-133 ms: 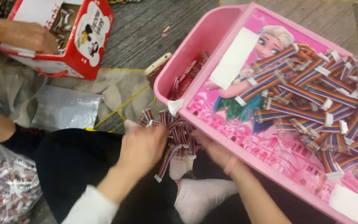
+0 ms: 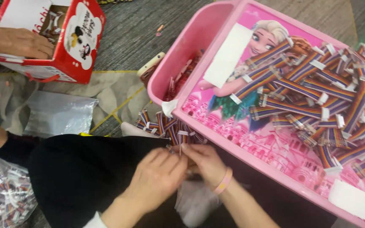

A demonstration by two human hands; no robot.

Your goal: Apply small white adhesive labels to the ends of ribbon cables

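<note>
Left hand (image 2: pixel 157 173) and right hand (image 2: pixel 205 162) pinched together on one ribbon cable (image 2: pixel 181 147) (both grips clenched, ends aligned); loose cables (image 2: pixel 161 124) heaped on lap, near pink tray (image 2: pixel 199 38).

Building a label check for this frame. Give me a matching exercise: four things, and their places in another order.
Things:
1. red carton
2. clear plastic sheet
3. pile of striped ribbon cables
4. bag of small parts

Places:
A. on the pink tray
B. bottom left corner, beside the black-clad lap
C. top left, under another person's hand
D. flat on the floor below the red carton

Pairs: 1-C, 2-D, 3-A, 4-B
</note>
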